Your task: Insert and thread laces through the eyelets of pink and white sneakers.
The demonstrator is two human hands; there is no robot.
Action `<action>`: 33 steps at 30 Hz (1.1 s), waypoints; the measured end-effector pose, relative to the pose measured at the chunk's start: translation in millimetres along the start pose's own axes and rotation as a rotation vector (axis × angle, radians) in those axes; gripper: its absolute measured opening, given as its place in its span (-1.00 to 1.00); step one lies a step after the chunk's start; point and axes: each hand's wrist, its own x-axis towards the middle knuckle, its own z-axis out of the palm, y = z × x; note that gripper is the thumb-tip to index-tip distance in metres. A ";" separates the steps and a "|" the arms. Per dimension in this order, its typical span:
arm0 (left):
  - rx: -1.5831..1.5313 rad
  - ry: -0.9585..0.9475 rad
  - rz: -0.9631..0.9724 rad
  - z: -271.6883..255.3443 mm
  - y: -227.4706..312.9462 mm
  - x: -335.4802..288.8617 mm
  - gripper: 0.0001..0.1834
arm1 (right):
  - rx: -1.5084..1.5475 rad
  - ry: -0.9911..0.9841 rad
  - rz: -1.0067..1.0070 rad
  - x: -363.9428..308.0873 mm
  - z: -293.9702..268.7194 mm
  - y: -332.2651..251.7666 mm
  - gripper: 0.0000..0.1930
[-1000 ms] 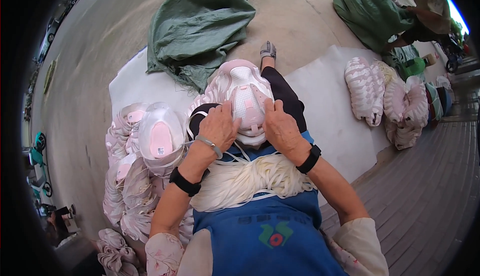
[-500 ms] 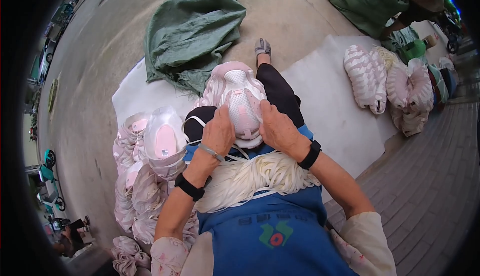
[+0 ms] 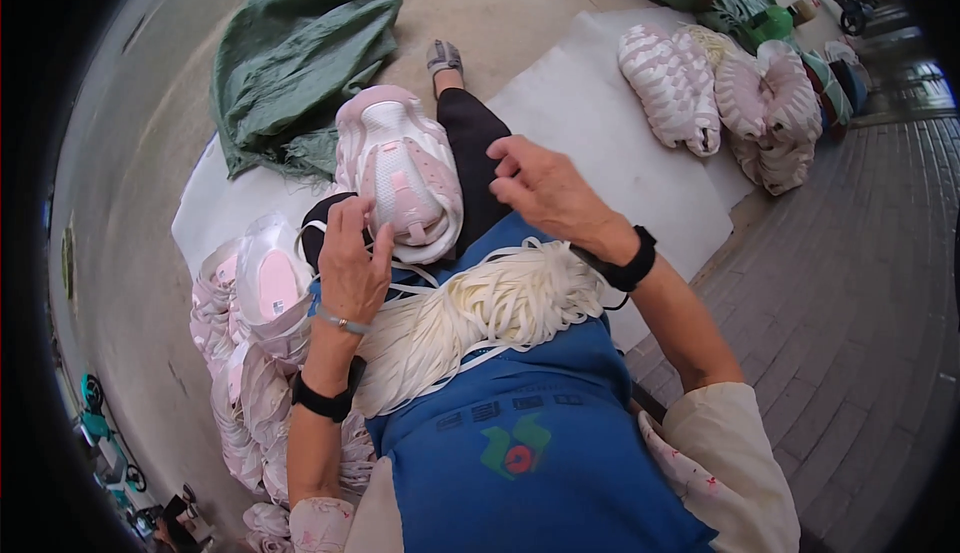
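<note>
A pink and white shoe upper (image 3: 405,193) rests on my lap between my knees, with more pink-white pieces partly hidden beneath it. My left hand (image 3: 352,265) is at its near left edge, thumb and fingers apart; whether they touch it I cannot tell. Clear of the upper, to its right, my right hand (image 3: 560,198) hovers above my thigh with its fingers loosely bent and nothing visible in them. Across my blue apron (image 3: 440,453) lies a thick bundle of cream laces (image 3: 480,313), some loose strands trailing toward the upper.
Pink-white uppers (image 3: 240,393) are heaped at my left, one showing a pink insole (image 3: 275,283). A green sack (image 3: 300,63) lies ahead on a white sheet (image 3: 560,83). More bundled uppers (image 3: 670,88) sit at far right, near a partly visible person.
My right hand has let go of the upper and moved to the right. My left hand's fingers have loosened at its near left edge. The whole view has shifted.
</note>
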 end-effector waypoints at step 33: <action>-0.097 -0.481 0.274 81.3 121.0 -24.7 -0.28 | 0.032 -0.090 0.209 -123.9 -49.1 44.3 -0.82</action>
